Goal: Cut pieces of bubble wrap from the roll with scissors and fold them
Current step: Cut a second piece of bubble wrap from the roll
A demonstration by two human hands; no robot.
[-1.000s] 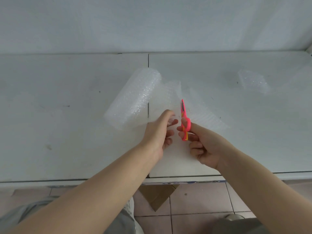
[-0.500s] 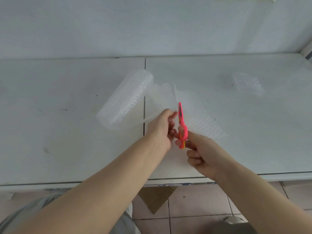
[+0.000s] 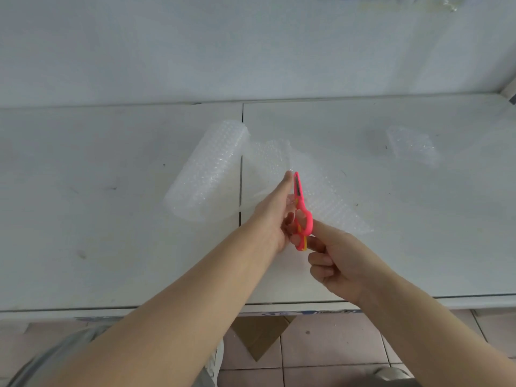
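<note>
At a white table (image 3: 111, 233), a person's right hand (image 3: 337, 263) is gripping pink scissors (image 3: 301, 210) by the handles, blades pointing toward the top of the frame, into the unrolled bubble wrap sheet (image 3: 321, 196) at centre. The left hand (image 3: 275, 210) is pinching that sheet beside the blades. The roll (image 3: 206, 169) is lying left of centre; a folded piece (image 3: 411, 145) is sitting at upper right.

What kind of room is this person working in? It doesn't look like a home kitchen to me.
Probably a plain packing or workshop corner, though that is a guess. The signs: a bare white worktable against a blank wall, a bubble wrap roll being cut with pink scissors, and a tiled floor with cardboard below.
</note>
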